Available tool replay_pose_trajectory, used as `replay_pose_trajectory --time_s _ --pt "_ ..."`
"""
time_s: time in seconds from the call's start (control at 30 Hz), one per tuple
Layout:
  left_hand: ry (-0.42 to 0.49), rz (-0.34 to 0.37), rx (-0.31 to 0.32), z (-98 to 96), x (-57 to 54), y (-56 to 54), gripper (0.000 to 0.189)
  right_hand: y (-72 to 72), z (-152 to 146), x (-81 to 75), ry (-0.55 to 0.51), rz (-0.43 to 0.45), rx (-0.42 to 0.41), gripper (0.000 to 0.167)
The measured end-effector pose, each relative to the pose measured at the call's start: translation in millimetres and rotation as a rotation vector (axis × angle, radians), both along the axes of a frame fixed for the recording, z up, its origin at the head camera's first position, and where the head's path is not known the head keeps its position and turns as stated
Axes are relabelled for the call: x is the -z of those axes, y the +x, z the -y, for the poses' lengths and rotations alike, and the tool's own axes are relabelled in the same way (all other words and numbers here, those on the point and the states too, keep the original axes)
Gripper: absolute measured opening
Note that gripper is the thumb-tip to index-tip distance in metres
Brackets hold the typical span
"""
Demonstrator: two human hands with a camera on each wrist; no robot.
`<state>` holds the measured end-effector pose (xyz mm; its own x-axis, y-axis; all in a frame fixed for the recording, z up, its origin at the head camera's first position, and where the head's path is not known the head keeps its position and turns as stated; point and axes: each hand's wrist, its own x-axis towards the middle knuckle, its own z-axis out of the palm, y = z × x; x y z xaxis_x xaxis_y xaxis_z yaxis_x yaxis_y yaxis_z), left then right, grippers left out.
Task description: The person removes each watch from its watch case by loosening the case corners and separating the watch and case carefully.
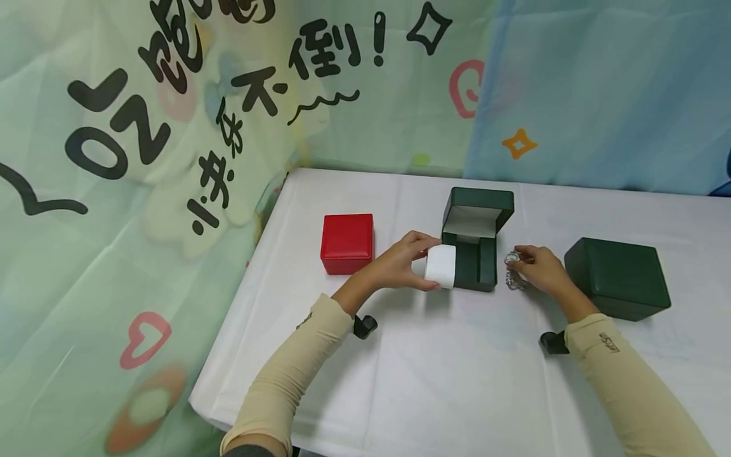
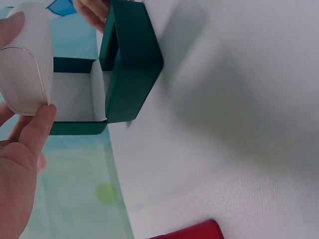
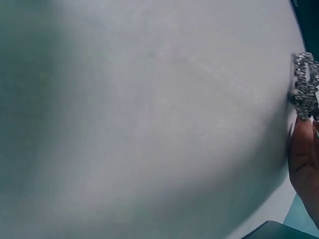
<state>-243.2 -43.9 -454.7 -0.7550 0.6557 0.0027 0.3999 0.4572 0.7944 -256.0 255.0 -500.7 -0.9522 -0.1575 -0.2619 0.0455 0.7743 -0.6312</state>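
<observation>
My left hand [image 1: 400,263] holds a white watch cushion [image 1: 441,266] between thumb and fingers. The left wrist view shows the cushion's rounded side and a seam line [image 2: 32,57]. Right behind the cushion stands a dark green watch box [image 1: 488,265] with its lid raised and a pale lining inside the lid. On the box's right, my right hand [image 1: 541,270] pinches a silver watch [image 1: 515,280] with a metal bracelet, held low near the tabletop. In the right wrist view only the fingers and part of the bracelet [image 3: 305,84] show at the right edge.
A red box [image 1: 346,240] with its lid down sits left of the open green box. A larger dark green box [image 1: 619,276] stands close by my right wrist. White cloth [image 1: 434,381] covers the table, and printed fabric [image 1: 365,139] hangs along its back and left.
</observation>
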Motion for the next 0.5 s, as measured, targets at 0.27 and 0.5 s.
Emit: replay_pose_trajectory --time_s 0.27,0.5 --pt "0.006 0.015 0.01 -4.7 1.0 1.9 0.074 6.8 -7 -8.9 0.001 -0.026 0.024 0.06" --pt "0.02 0.027 0.023 -8.2 -2.3 3.8 0.075 12.2 -3 -28.3 -0.027 -0.04 0.045 0.065"
